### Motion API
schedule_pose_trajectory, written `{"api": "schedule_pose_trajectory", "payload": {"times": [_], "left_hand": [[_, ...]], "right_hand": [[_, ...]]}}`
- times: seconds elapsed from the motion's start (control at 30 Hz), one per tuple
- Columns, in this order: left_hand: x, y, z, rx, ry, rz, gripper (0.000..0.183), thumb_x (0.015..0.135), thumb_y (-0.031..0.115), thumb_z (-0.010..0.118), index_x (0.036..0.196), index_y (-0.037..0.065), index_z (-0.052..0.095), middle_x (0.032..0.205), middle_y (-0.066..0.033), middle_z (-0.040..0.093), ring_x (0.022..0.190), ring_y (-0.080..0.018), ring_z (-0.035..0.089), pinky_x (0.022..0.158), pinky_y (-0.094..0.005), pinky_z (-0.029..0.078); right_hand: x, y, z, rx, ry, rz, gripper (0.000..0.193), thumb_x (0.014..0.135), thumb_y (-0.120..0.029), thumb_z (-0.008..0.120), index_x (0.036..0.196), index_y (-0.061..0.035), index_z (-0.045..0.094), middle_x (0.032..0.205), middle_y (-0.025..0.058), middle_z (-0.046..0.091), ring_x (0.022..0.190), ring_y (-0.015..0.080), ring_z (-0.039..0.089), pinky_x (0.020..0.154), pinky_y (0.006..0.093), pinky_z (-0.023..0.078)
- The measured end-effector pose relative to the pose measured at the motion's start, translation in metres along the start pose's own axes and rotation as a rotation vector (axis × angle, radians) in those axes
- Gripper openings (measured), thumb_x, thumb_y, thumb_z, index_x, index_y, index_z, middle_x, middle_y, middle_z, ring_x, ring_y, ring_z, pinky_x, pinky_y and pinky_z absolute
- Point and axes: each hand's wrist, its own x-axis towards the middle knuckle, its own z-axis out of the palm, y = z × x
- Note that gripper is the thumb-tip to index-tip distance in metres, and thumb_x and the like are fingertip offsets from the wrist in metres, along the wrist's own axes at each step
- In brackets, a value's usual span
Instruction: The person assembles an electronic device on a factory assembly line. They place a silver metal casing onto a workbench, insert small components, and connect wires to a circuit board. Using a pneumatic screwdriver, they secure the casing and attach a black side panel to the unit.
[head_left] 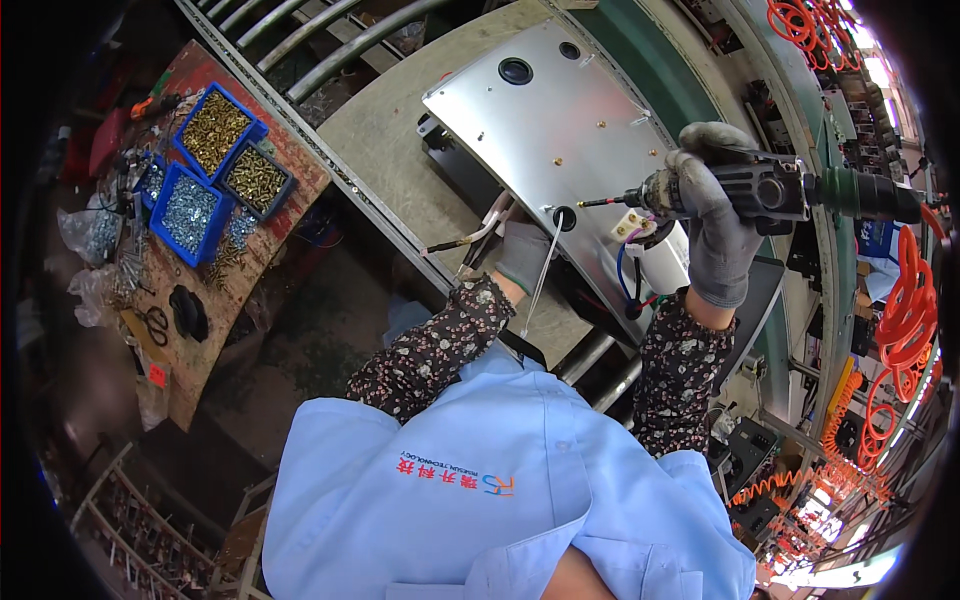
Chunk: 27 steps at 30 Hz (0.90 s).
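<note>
Worn wooden table point(225, 310) on L, red paint rubbed to brown. Pale flat board point(375, 130), dull & scuffed, nr smooth round steel rollers point(320, 45). Over the board: silver sheet-metal panel point(580, 110), flat, shiny, w/ round black-rimmed holes & small brass-coloured fittings. Black-and-green power driver point(760, 190), long tubular body, thin bit pointing L, tip nr a hole; can't tell if touching. R hand point(718, 215), grey fabric glove, wrapped firmly round driver. L hand point(524, 258), same glove, at panel's near edge beside tan-and-black leads point(455, 243); fingers part-hidden, can't tell if gripping. Blue plastic bins point(258, 131) on table, boxy, w/ brass-coloured screws & silvery hardware. Smooth white cylinder point(665, 262) below driver, wires alongside. Thin white cable tie point(541, 280) by L hand.

Edges/room: panel's near edge runs diag., L hand tight against it. Board shows as wide strip L of panel; dark floor btwn table edge & metal rail. Open air over panel's far half; tighter under driver, w/ cylinder & wires.
</note>
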Motion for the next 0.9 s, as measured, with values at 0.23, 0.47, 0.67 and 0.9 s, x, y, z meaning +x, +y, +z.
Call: {"api": "schedule_pose_trajectory", "payload": {"times": [0.23, 0.47, 0.67, 0.9], "left_hand": [[0.001, 0.01, -0.001, -1.209, -0.07, -0.398, 0.023, 0.078, 0.007, 0.052, 0.101, 0.005, 0.055, 0.086, -0.006, 0.061, 0.078, -0.0163, 0.059, 0.074, -0.0306, 0.047], [0.002, 0.015, -0.005, 0.322, -0.035, 0.361, 0.022, 0.081, 0.006, 0.047, 0.102, 0.006, 0.054, 0.092, -0.0056, 0.06, 0.077, -0.0175, 0.058, 0.074, -0.0321, 0.046], [0.007, 0.018, 0.008, -1.173, 0.003, -0.231, 0.018, 0.084, 0.003, 0.044, 0.099, 0.001, 0.052, 0.094, -0.0079, 0.058, 0.084, -0.0151, 0.057, 0.067, -0.0268, 0.049], [0.007, 0.02, 0.008, -1.016, -0.012, -0.401, 0.016, 0.079, 0.002, 0.055, 0.095, 0.002, 0.056, 0.083, -0.0041, 0.061, 0.073, -0.0119, 0.058, 0.059, -0.0254, 0.048]], "right_hand": [[0.001, 0.001, -0.001, 0.005, -0.079, -0.008, 0.03, 0.071, -0.005, 0.058, 0.099, 0.0019, 0.052, 0.093, 0.0108, 0.054, 0.08, 0.0155, 0.056, 0.071, 0.0277, 0.048], [0.003, 0.001, 0.0, 0.091, 0.007, -0.024, 0.029, 0.07, -0.002, 0.059, 0.097, 0.0021, 0.052, 0.089, 0.0096, 0.055, 0.072, 0.0138, 0.056, 0.063, 0.0252, 0.047], [0.005, 0.002, -0.001, 0.044, -0.081, -0.038, 0.029, 0.07, -0.002, 0.057, 0.099, 0.0005, 0.052, 0.092, 0.0096, 0.054, 0.078, 0.0152, 0.056, 0.069, 0.0267, 0.047], [0.003, -0.007, 0.014, -0.004, -0.119, -0.031, 0.028, 0.07, -0.002, 0.057, 0.098, 0.0003, 0.052, 0.09, 0.0086, 0.054, 0.076, 0.0151, 0.056, 0.069, 0.0266, 0.047]]}}
